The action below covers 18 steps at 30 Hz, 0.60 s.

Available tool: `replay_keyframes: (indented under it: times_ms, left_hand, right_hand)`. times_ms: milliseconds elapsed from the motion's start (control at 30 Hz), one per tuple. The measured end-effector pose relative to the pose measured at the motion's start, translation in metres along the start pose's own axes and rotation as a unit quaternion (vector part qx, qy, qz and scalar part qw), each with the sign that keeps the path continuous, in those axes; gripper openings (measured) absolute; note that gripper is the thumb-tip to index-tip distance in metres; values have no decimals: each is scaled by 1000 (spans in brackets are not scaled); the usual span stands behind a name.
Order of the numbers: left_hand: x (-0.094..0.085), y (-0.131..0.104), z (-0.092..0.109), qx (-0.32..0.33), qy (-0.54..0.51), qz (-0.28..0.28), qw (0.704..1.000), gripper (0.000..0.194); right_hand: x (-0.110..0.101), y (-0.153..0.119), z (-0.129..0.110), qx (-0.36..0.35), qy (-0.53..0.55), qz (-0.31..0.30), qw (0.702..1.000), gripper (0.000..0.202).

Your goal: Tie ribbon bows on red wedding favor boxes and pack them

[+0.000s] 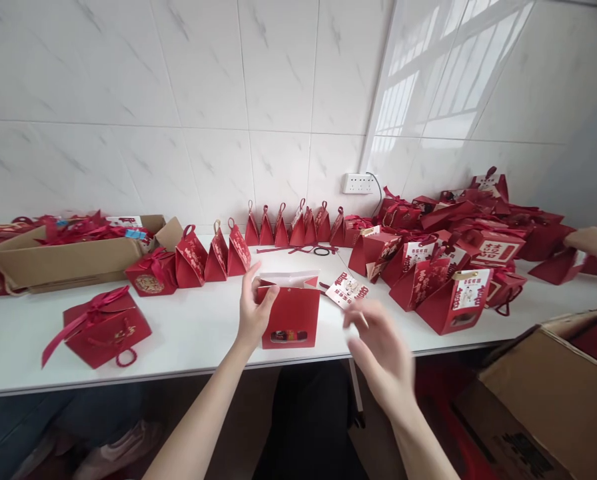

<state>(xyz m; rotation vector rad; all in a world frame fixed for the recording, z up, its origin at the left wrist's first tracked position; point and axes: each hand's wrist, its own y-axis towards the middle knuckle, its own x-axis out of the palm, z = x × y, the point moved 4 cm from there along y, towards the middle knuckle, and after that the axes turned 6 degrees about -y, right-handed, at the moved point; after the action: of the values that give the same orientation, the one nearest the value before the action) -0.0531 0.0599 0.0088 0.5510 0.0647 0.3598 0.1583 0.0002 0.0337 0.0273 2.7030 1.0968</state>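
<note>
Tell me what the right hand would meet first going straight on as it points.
Likely the printed card, just beyond the right hand; that hand is blurred, and its height above the table is unclear.

We see a glossy marbled tile wall (203,80) reflecting a barred window's daylight behind a long white surface (188,333).

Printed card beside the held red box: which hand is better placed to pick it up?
Probably the right hand: it hovers close to the card, while the left hand grips the red box.
</note>
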Motion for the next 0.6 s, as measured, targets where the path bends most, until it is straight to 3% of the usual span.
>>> replay_keyframes:
  times_ms: [133, 233, 400, 500, 600]
  left_hand:
    - [0, 4, -1, 6, 9, -16, 1000, 32]
    - [-1, 7, 1, 28, 39, -32, 998, 30]
    - [-1, 7, 9, 150, 112, -45, 981, 17]
    - [2, 4, 11, 216, 117, -65, 967, 13]
    - [1, 2, 11, 233, 121, -69, 962, 17]
  right_hand:
    - [24, 34, 51, 56, 53, -66, 995, 56]
    - [38, 53, 70, 69, 104, -112, 986, 49]
    - [45, 61, 68, 46, 48, -94, 993, 21]
    - [46, 60, 62, 6, 16, -89, 996, 22]
    - [44, 59, 60, -26, 2, -86, 996, 24]
